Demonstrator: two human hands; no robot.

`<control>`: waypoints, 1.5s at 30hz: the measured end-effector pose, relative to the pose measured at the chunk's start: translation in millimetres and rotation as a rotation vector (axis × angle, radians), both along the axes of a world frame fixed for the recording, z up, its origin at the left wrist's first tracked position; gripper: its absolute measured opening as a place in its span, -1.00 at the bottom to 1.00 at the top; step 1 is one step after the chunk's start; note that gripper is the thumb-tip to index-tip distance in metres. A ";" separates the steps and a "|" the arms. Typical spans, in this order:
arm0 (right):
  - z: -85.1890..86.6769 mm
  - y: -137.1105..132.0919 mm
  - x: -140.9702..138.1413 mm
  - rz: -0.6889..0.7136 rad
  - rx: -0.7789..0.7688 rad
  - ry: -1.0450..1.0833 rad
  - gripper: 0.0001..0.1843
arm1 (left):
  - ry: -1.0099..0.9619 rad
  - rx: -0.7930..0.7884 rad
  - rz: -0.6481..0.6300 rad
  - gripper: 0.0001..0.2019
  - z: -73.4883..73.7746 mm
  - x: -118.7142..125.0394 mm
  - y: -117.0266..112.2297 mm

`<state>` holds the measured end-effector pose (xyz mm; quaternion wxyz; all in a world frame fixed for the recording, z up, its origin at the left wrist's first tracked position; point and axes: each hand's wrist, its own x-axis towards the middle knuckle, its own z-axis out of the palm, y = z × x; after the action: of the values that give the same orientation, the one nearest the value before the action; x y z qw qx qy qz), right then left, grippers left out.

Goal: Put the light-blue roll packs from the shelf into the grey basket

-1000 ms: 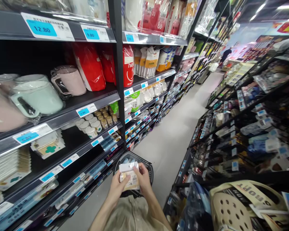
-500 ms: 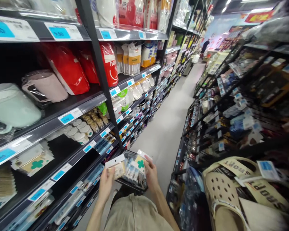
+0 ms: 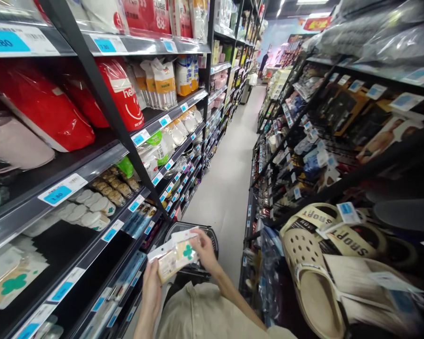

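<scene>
My left hand is closed on the left edge of a flat packet with a white header card. A second flat packet with a green clover print is pinched at its right side by my right hand. The two packets lie edge to edge, partly overlapping, in front of my body. Below and behind them sits a dark shopping basket, and its contents are mostly hidden by the packets and my hands.
Left, a shelf holds clover-printed packets, a pink mug and red bags. Beige clogs are on the right rack. A grey aisle floor runs between; a person stands far off.
My right hand has brought the clover packet left, against the packet in my left hand. Both packets now cover more of the basket. My view has turned right.
</scene>
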<state>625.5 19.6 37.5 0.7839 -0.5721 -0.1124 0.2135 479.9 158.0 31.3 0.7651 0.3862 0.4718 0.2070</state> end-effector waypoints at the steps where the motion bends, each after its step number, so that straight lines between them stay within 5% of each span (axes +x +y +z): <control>1: -0.1 6.1 -8.6 0.082 -0.072 -0.116 -0.64 | 0.002 -0.026 0.006 -0.52 1.7 6.0 -6.4; 4: 1.3 14.8 -24.8 0.177 -0.224 -0.390 -0.73 | -0.012 -0.100 -0.013 -0.50 6.8 14.2 -18.7; 8: 1.6 15.3 -28.4 0.198 -0.212 -0.461 -0.71 | -0.117 -0.042 -0.112 -0.30 8.2 7.0 -24.2; 16: -27.3 20.2 -29.0 0.189 -0.211 0.009 -0.23 | -0.141 0.065 -0.004 -0.22 -5.4 2.1 -30.7; 19: -36.1 8.3 -28.4 0.282 -0.325 -0.019 -0.17 | -0.139 0.158 -0.030 -0.26 -5.7 -1.3 -30.2; 27: -44.9 -2.8 -25.4 0.200 -0.388 -0.017 -0.13 | -0.169 0.324 0.015 -0.30 -9.4 -28.8 1.4; 32: -45.5 -1.5 -15.8 0.138 -0.308 0.147 -0.17 | -0.105 0.434 0.230 -0.29 11.4 -69.1 54.5; 39: -56.2 -16.6 -3.4 0.196 -0.309 0.156 -0.23 | 0.037 0.848 0.521 -0.50 69.9 -128.9 186.3; 45: -66.4 -30.9 -5.0 0.236 -0.324 0.166 -0.24 | 0.237 0.923 0.613 -0.71 78.1 -153.4 252.7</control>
<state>620.6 -11.2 -28.9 0.6579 -0.6539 -0.0779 0.3653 326.5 410.7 109.5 0.3638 0.5465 0.5056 0.5598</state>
